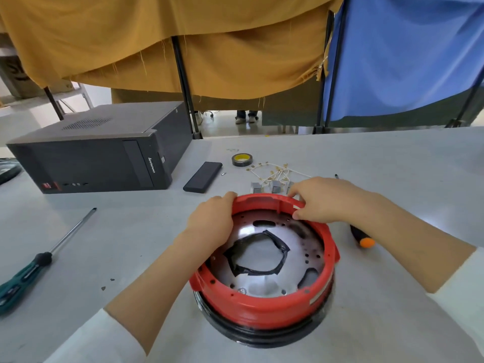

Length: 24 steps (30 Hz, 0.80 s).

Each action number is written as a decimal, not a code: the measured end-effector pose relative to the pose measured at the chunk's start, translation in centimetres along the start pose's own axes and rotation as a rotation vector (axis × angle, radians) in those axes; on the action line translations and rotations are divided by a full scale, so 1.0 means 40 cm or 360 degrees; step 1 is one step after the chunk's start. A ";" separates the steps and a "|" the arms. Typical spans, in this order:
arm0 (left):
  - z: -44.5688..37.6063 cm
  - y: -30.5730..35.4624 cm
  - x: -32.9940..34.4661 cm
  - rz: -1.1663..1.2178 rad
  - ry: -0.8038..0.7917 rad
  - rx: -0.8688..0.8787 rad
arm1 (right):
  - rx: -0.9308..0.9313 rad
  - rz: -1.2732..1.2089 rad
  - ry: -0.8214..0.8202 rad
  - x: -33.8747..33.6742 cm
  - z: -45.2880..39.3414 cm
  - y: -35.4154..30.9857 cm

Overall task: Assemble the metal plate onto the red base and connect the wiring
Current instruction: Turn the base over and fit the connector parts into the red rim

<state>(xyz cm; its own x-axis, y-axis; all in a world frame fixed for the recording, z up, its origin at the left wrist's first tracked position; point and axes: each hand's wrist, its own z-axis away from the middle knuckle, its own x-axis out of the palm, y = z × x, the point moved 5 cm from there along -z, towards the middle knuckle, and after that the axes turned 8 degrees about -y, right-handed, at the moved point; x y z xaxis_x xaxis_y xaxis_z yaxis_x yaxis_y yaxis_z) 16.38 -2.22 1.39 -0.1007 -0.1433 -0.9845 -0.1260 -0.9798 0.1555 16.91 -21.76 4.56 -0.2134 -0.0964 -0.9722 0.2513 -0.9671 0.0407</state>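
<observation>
Red base (264, 302) sat mid-table, near your edge, with the metal plate (264, 260) seated inside. Your left hand (209, 221) curled over the far-left rim; your right hand (322, 200) pinched the far rim. Open table (392, 158) lay all around. Counted two screwdrivers: one left (39, 260), one right (362, 238). One tape roll (240, 159); one wire bundle (275, 172).

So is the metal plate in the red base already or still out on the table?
In. The metal plate lies inside the red base, ringed by its wall, while the left hand and right hand grip the far rim.
</observation>
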 end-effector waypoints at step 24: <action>-0.110 0.069 0.019 -0.0043 0.0004 0.0188 | -0.0121 -0.0462 0.0170 0.004 -0.129 -0.016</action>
<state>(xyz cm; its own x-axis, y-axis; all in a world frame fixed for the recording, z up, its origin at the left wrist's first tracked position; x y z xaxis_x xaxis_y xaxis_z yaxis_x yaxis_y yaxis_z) 20.29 -5.66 0.72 -0.0934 -0.1173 -0.9887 -0.2443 -0.9600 0.1370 21.59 -19.94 3.19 -0.1870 0.2101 -0.9596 0.2650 -0.9299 -0.2552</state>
